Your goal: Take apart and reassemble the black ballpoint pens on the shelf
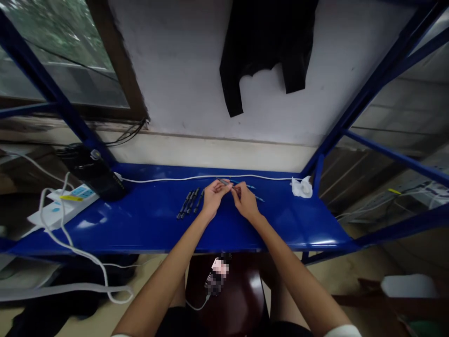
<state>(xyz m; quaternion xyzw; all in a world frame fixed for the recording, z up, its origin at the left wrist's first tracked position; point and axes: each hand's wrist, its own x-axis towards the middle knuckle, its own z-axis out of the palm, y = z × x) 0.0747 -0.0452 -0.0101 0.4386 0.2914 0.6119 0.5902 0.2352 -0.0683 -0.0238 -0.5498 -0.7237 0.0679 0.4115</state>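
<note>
My left hand [213, 197] is closed on a slim dark pen [222, 181], its thumb and fingers pressed together above the blue table. My right hand [246, 201] meets it at the pen's near end, fingers pinched; whether it grips the pen itself or a small part of it is hidden. Left of my left hand lie several black pens [189, 202] side by side, one partly covered by that hand. Beside my right hand are a thin blue stick, perhaps a pen refill [249, 186], and another bluish one [260, 199], both partly hidden.
A white cable [175, 179] runs along the back of the blue tabletop [140, 224]. Crumpled white tissue [301, 187] lies at the right. On the left are a power strip [66, 206] and a black bag-like object [93, 171]. Blue frame posts flank the table.
</note>
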